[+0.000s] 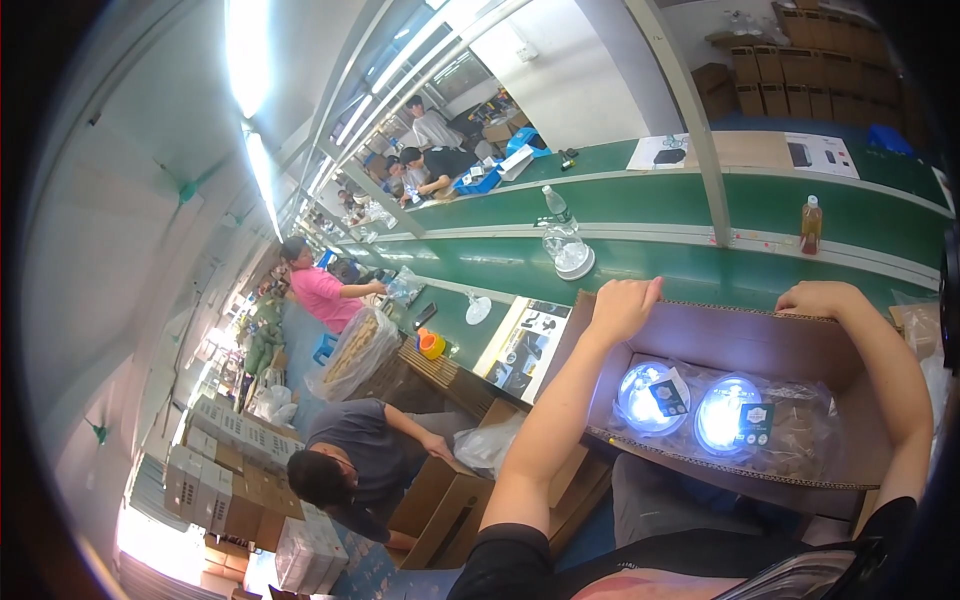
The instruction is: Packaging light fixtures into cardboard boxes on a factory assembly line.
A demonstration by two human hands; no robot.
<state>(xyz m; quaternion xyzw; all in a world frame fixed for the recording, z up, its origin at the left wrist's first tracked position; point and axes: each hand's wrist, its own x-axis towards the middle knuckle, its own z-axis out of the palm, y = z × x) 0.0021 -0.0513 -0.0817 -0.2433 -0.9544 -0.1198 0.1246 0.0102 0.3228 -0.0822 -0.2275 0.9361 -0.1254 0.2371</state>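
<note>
Cardboard box (735, 338), mouth upward, lengthwise left-to-right

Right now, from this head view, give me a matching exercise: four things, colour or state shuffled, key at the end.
Things
1. Open carton
2. Lit round lamps
3. Drink bottle at the right
4. Top of the co-worker standing at the left

Colour or state
A. Amber-brown contents, standing upright
B. Pink
C. Brown cardboard, with the left grip on its rim
D. Glowing bluish white, inside a box

Pairs: 1-C, 2-D, 3-A, 4-B
</note>
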